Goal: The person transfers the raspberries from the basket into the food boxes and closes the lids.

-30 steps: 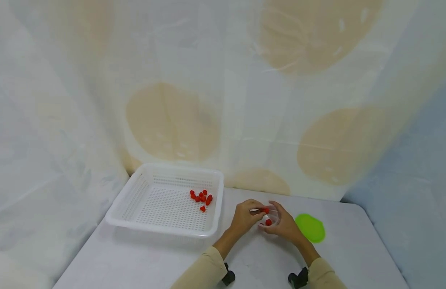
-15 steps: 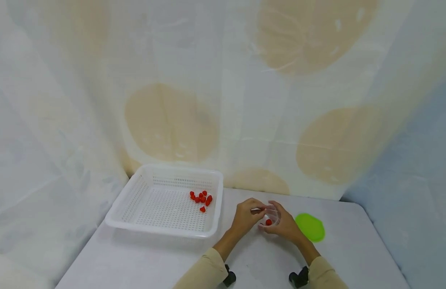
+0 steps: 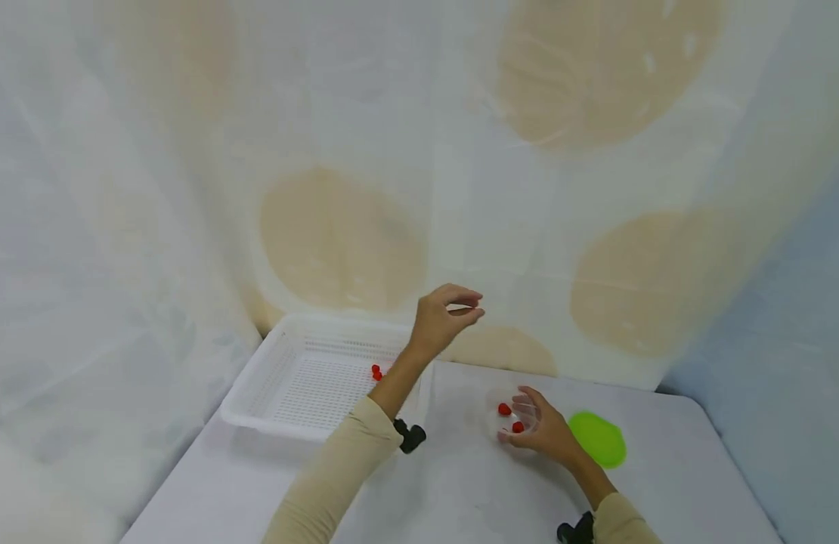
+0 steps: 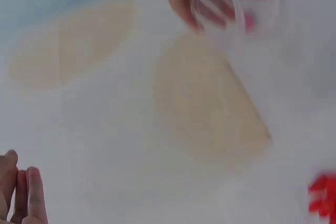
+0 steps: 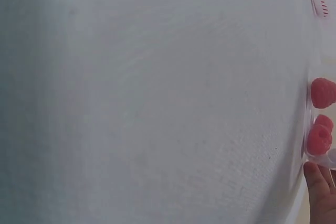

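Observation:
My left hand (image 3: 469, 310) is raised in the air above the far right corner of the white perforated basket (image 3: 256, 381), its fingers loosely curved near the thumb with nothing seen in them. Its fingertips (image 4: 23, 192) show at the lower left of the blurred left wrist view. My right hand (image 3: 520, 417) rests on the table and grips a small clear cup (image 3: 496, 400) holding two red berries (image 3: 504, 409). The berries (image 5: 321, 93) also show in the right wrist view, next to a fingertip (image 5: 319, 190). More red berries (image 3: 376, 372) lie in the basket, mostly hidden behind my left forearm.
A round green lid (image 3: 599, 439) lies flat on the table just right of my right hand. The pale table (image 3: 460, 491) ends at a draped patterned cloth backdrop (image 3: 338, 234) behind the basket. Black camera mounts (image 3: 409, 436) sit on both wrists.
My left hand let a red berry go into the cup, then rose up and back toward the basket. The right hand kept hold of the cup, and the head view shifted a little.

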